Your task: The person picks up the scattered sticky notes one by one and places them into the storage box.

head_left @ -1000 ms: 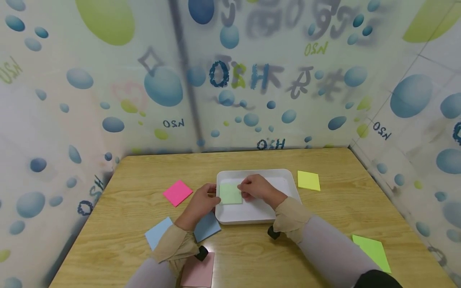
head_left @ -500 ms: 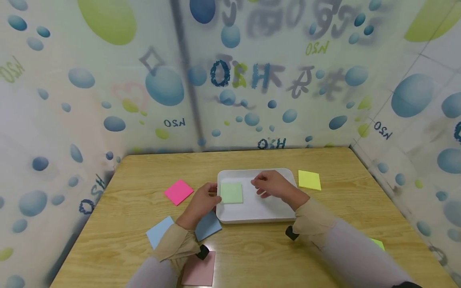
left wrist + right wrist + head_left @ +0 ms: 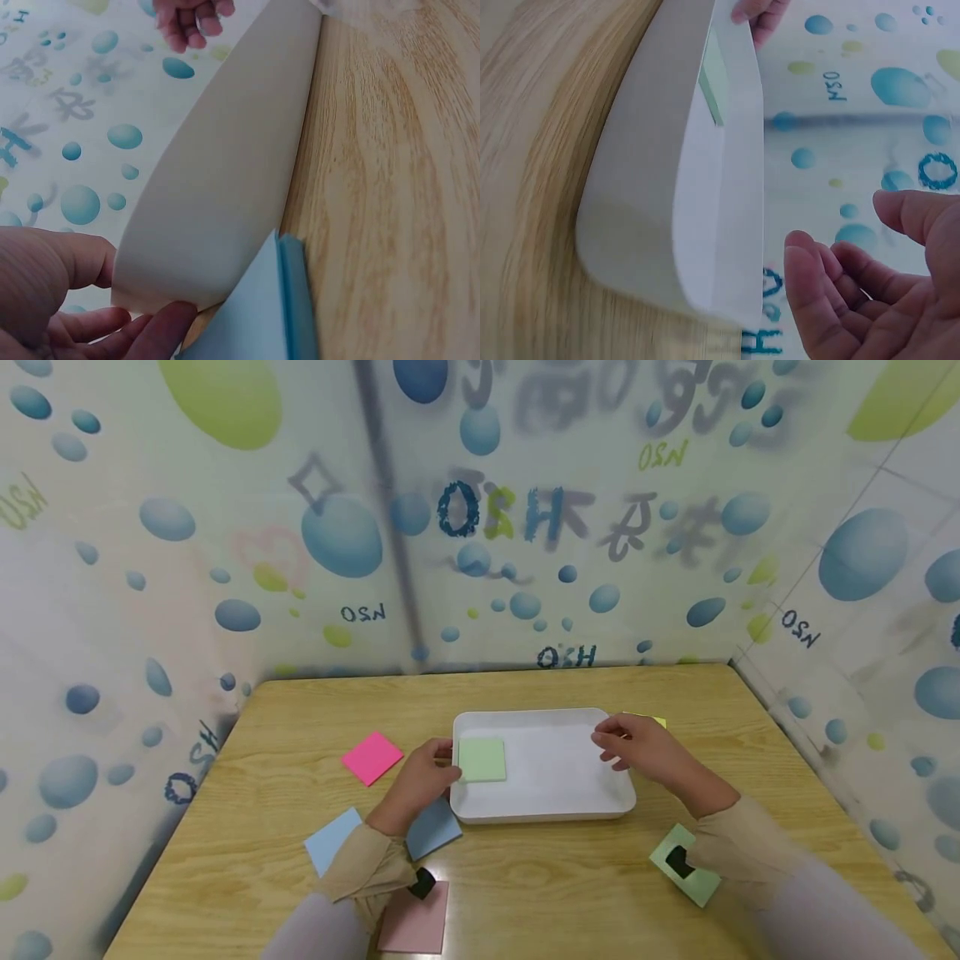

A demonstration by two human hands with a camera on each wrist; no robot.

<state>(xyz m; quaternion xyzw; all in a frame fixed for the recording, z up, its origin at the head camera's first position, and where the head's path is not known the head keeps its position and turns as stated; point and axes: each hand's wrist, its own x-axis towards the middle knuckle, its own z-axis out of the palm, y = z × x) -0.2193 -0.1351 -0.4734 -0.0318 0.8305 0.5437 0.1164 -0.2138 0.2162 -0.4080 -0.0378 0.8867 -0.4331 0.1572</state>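
Note:
A white tray stands mid-table. My left hand grips its left end, thumb at the rim and fingers against the outer wall, as the left wrist view shows at the corner. Inside the tray, at the left, lies a pale green sticky note pad. My right hand hovers by the tray's right rim, fingers loosely bent and holding nothing. It partly covers a yellow sticky note pad. Under the right wrist lies another pale green pad, partly hidden by the black wrist camera.
Left of the tray lies a pink pad. A light blue pad and a darker blue pad flank the left wrist, the darker one close to the tray. A dusky pink pad lies at the front. Patterned walls bound the wooden table.
My right hand has let go of the pale green pad in the tray and moved right, past the rim. Its arm now covers the lime pad and uncovers another pale green one. The left hand stays put.

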